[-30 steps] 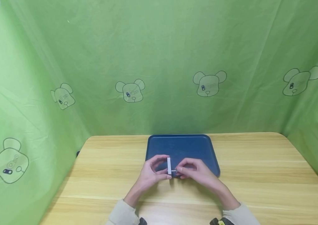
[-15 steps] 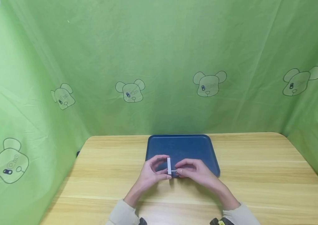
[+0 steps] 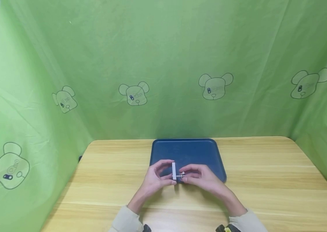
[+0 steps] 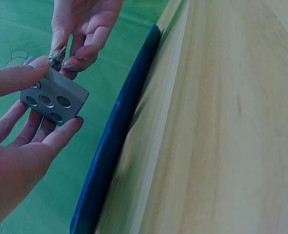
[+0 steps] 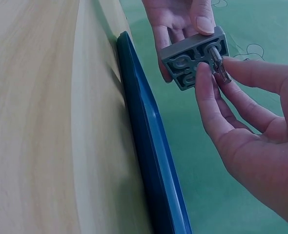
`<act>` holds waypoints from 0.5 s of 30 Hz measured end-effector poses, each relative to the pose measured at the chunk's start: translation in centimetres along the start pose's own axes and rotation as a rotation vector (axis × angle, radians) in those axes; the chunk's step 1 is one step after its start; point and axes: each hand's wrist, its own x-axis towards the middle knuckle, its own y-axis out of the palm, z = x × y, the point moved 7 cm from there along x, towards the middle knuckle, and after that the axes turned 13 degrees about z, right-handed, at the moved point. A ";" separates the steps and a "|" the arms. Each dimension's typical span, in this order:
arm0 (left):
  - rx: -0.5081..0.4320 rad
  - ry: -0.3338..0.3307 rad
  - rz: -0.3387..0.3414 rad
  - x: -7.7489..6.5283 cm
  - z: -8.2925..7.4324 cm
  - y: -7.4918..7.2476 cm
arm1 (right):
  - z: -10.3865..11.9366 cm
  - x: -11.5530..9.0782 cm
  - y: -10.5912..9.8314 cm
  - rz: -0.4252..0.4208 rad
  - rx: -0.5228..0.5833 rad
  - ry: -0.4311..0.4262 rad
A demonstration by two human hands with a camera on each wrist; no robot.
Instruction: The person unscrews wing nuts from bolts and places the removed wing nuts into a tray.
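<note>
My left hand [image 3: 153,178] grips a grey metal block [image 4: 53,95] by its edges, thumb on one edge and fingertips on the opposite one. Several round holes go through the block's face; the right wrist view shows its recessed other side. A threaded bolt [image 5: 216,56] sticks out of that side toward my right hand [image 3: 202,176]. On the bolt, apart from the block, sits a small shiny wing nut [image 3: 182,174]. The fingers and thumb of my right hand are curled round this wing nut, partly hiding it. Both hands are raised over the tray's near edge.
A blue tray [image 3: 185,151] lies on the wooden table [image 3: 256,180], beneath and beyond the hands. Green cloth [image 3: 169,48] printed with bear heads hangs behind the table and at both sides.
The fingers of my right hand have shifted and spread a little, so the wing nut, mostly covered before, now shows. My left hand and the block have stayed in place.
</note>
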 end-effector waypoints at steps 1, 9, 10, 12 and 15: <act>0.002 0.001 0.000 0.0 0.0 0.0 | 0.1 0.0 0.0 0.004 0.004 -0.006; 0.003 0.006 0.005 0.0 0.0 0.1 | 0.3 -0.1 0.3 0.014 0.037 -0.007; 0.002 0.004 0.004 0.0 0.1 0.1 | 0.3 -0.1 0.3 0.013 0.038 -0.007; 0.002 0.002 0.002 0.0 0.2 0.0 | 0.3 -0.1 0.3 0.012 0.040 -0.010; 0.007 0.005 0.001 0.0 0.2 0.0 | 0.3 0.0 0.3 0.010 0.036 -0.015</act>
